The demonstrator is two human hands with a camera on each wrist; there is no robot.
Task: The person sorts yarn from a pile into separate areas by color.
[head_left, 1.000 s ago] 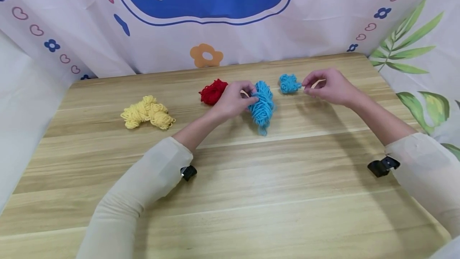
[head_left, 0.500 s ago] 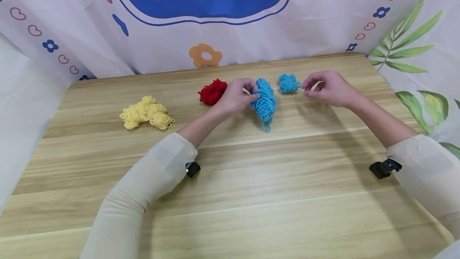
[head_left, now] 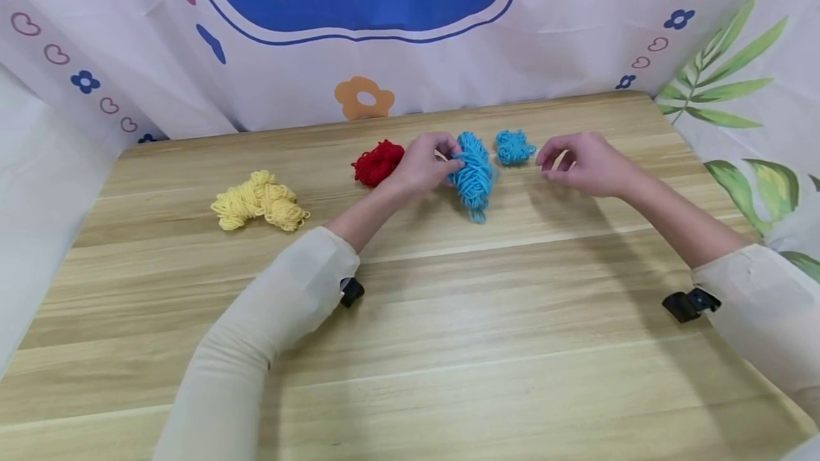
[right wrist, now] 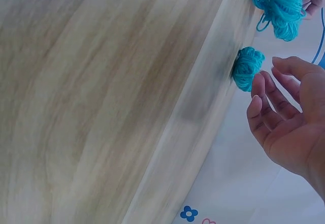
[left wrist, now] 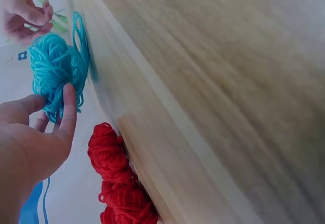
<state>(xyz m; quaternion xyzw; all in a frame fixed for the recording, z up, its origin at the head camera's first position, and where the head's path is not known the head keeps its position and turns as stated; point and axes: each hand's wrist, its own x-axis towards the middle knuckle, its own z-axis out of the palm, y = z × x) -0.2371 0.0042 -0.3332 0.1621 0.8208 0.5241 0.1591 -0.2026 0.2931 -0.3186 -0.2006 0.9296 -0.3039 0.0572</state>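
Note:
My left hand (head_left: 424, 166) pinches a bundle of blue yarn (head_left: 474, 173) by its upper left side. In the left wrist view the blue yarn bundle (left wrist: 53, 64) is between thumb and fingers, a loose loop hanging off it. A smaller ball of blue yarn (head_left: 514, 147) lies on the table to the right. Beside that ball my right hand (head_left: 586, 163) hovers with loosely bent fingers. The right wrist view has the right hand (right wrist: 292, 112) holding nothing, its fingertips close to the small blue ball (right wrist: 248, 69).
Red yarn (head_left: 378, 163) lies just left of my left hand, partly covered by it. Farther left on the wooden table (head_left: 448, 347) is a yellow yarn bundle (head_left: 259, 201). A printed white curtain (head_left: 282, 84) hangs behind the table's back edge.
My left hand has lifted the blue yarn bundle slightly, up and to the right. My right hand has shifted a little, with its fingers looser. The small blue ball stays put.

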